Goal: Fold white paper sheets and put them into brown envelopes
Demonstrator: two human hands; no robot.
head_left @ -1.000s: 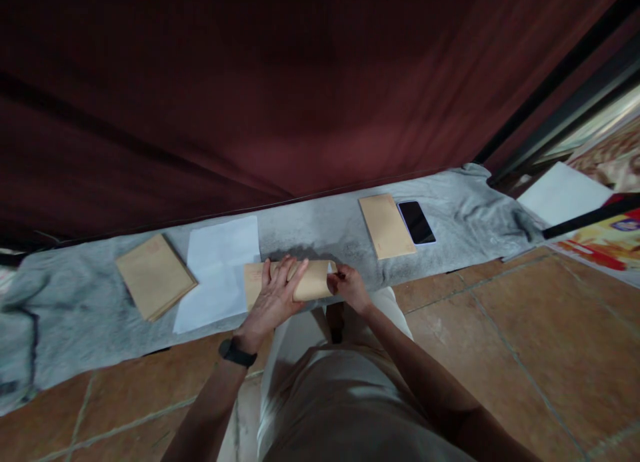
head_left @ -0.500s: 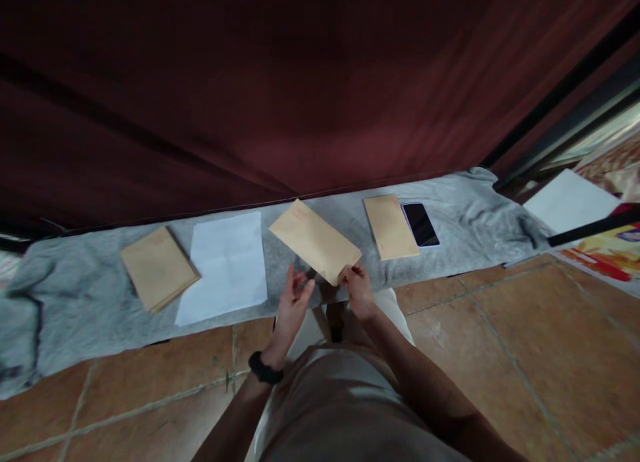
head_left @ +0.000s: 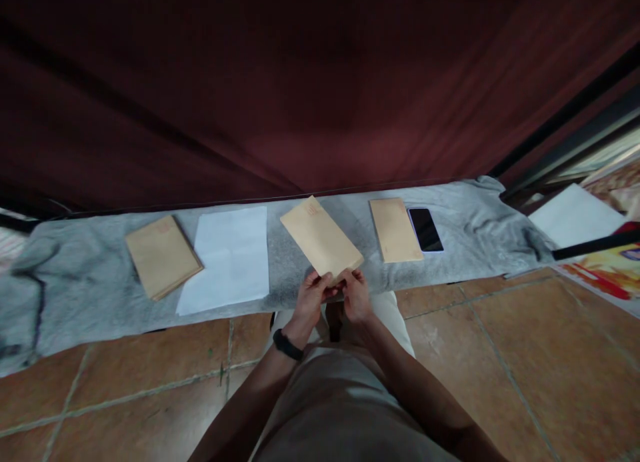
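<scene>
A tan paper envelope [head_left: 323, 235] with faint red print at its far corner is held slantwise above the grey cloth. My left hand [head_left: 313, 299] pinches its near edge on the left, a dark band on the wrist. Close beside it, my right hand [head_left: 355, 294] grips the same edge, fingers closed. A stack of tan envelopes [head_left: 163, 257] lies on the left, touching white paper sheets [head_left: 233, 259]. To the right of my hands lies another tan envelope [head_left: 396, 230], next to a dark-screened phone [head_left: 426, 229].
A grey cloth [head_left: 90, 282] covers the long narrow surface, with a dark red curtain [head_left: 320, 102] hanging behind it. At the right stand a black bar [head_left: 595, 241] and a white sheet [head_left: 577, 215]. Tiled floor [head_left: 480, 355] shows below.
My left hand, open and apart before, has moved right and closed on the envelope's near edge. The envelope has turned a little more upright. The view has shifted slightly.
</scene>
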